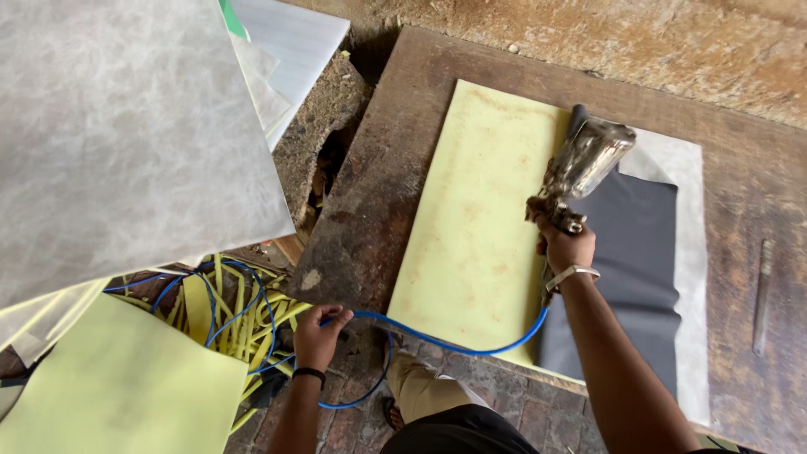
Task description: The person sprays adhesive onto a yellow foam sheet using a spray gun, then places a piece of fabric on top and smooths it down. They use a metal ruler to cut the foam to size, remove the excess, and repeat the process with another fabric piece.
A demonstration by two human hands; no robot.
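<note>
My right hand (565, 244) grips a metal spray gun (584, 160) with a shiny cup, held over a pale yellow foam sheet (475, 219) on a dark wooden table (370, 193). A dark grey sheet (635, 252) lies partly over the foam's right side, with a white fabric sheet (689, 210) beneath it. My left hand (319, 335) is closed around a blue air hose (454, 343) that curves from the gun down past the table's front edge.
A large grey-white fabric sheet (118, 143) hangs at the upper left. Yellow strips and loops of hose (235, 311) lie on the floor beside another yellow sheet (118, 387). A metal bar (761, 294) rests on the table's right side.
</note>
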